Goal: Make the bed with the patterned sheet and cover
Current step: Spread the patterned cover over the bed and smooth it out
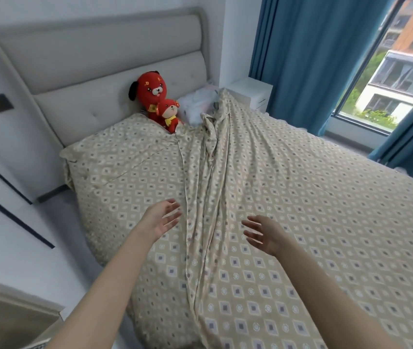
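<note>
Overhead, patterned cover (313, 197) spans the bed — grey headboard (99, 59), blue curtains (308, 54).

The patterned sheet (326, 210) is showing as thin, matt cloth, creasing softly. The headboard (99, 61) is presenting matt, tufted fabric upholstery. The plush dogs (151, 93) are showing fuzzy pile fabric.

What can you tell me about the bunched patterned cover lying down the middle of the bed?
The patterned cover is thin beige cloth, cotton by its look, printed with grey and white diamonds and rings. It lies gathered in a long crumpled ridge of lengthwise folds down the middle of the bed, on the matching sheet, its far end heaped by a pale pillow. The left hand and right hand are open either side of it, apparently not touching it.
</note>
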`<state>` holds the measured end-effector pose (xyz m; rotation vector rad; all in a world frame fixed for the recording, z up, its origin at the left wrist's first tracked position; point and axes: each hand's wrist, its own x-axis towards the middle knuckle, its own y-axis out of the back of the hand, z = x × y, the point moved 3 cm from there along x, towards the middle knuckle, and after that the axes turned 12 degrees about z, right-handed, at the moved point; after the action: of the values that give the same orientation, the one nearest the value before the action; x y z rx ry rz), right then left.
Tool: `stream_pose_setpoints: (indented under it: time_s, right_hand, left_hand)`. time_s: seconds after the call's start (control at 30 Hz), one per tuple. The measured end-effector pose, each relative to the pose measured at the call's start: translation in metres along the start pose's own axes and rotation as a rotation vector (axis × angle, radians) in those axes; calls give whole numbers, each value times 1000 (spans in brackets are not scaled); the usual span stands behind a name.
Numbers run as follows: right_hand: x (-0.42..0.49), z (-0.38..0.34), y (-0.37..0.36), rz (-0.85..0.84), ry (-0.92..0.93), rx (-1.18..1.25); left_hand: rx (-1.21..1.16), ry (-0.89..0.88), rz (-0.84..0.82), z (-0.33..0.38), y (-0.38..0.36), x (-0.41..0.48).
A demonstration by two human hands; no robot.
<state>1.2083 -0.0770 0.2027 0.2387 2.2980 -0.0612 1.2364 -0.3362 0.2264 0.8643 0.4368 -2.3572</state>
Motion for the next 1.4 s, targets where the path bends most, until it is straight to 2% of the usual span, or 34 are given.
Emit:
stream_pose_setpoints:
  time_s: [0.5, 0.87, 1.13, 1.4]
  right_hand:
    - [101, -79, -92, 5, -39, -83]
    - [182, -112, -213, 138, -127, -39]
    - [214, -118, -289, 251, -210, 75]
    - [230, -105, -301, 312, -218, 22]
  left_hand:
    - [62, 39, 50, 81, -47, 122]
    - [303, 121, -20, 171, -52, 291]
    - [492, 158, -84, 232, -55, 384]
    - [565, 188, -88, 232, -56, 420]
